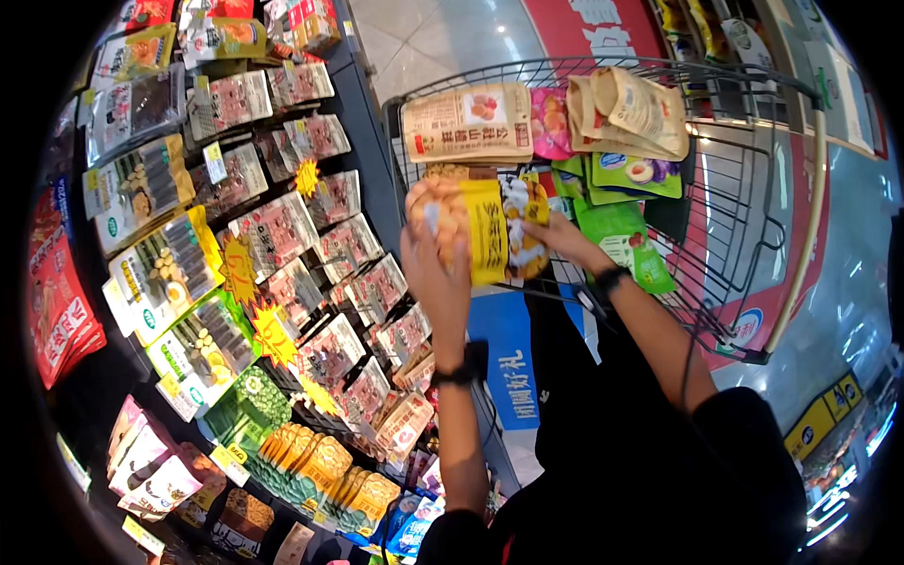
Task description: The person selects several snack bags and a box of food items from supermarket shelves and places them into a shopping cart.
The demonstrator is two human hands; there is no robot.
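A yellow snack packet (487, 229) with printed writing is held flat between both hands, over the near left side of a wire shopping cart (748, 233). My left hand (438, 282) presses on its left end, fingers across the food picture. At the right end, my right hand (565, 240) grips the packet's edge. Just beyond lie a kraft-paper snack bag (452, 127), a pink packet (551, 127) and several tan pouches (635, 116) in the cart. Green pouches (625, 236) rest nearer, right of my right hand. Another packet (452, 171) shows partly from beneath the held one.
Shelves on the left carry rows of red-and-white packets (275, 226), orange-and-green packets (311, 462), boxes and price tags. The dark shelf edge (367, 162) stands beside the cart. More goods (748, 42) are at the upper right. A blue floor sign (494, 353) lies below the cart.
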